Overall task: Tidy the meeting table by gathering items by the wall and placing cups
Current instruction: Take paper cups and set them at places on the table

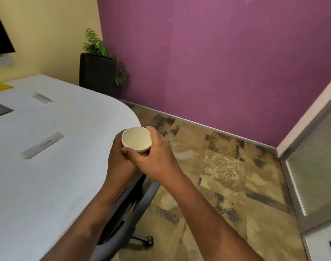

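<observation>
Head view: both hands held a stack of cream paper cups (pixel 136 138) just past the rounded edge of the white worktop (pixel 53 166). The left hand (pixel 118 159) wrapped its fingers around the stack from below, while the right hand (pixel 157 157) closed its fingers (pixel 151 131) on the rim and side. A grey chair (pixel 134 208) stood tucked beneath the worktop's edge, and a potted plant (pixel 98 68) stood in the corner beyond the worktop.
</observation>
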A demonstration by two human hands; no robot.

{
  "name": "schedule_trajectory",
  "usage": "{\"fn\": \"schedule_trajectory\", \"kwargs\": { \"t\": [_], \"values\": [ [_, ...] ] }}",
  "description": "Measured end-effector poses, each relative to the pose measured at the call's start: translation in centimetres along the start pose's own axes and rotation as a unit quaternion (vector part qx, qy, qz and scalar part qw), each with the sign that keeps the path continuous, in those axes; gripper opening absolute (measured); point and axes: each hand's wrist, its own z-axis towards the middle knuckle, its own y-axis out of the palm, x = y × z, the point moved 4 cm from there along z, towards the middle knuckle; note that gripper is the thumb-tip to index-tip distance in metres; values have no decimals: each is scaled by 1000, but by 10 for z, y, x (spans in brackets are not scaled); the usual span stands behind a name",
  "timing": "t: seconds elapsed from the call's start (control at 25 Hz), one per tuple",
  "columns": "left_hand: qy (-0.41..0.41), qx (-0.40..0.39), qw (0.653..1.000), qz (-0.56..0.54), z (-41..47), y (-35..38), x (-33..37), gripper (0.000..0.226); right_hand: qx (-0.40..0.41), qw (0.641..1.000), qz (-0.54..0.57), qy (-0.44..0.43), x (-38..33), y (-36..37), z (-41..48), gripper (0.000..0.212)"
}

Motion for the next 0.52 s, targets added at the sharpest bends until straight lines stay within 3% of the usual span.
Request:
{"fn": "schedule_trajectory", "kwargs": {
  "t": [0.52],
  "values": [
    [-48, 129, 990, 31, 83, 147, -25, 45, -134, 986, 44, -86, 107, -79, 130, 83]
  ]
}}
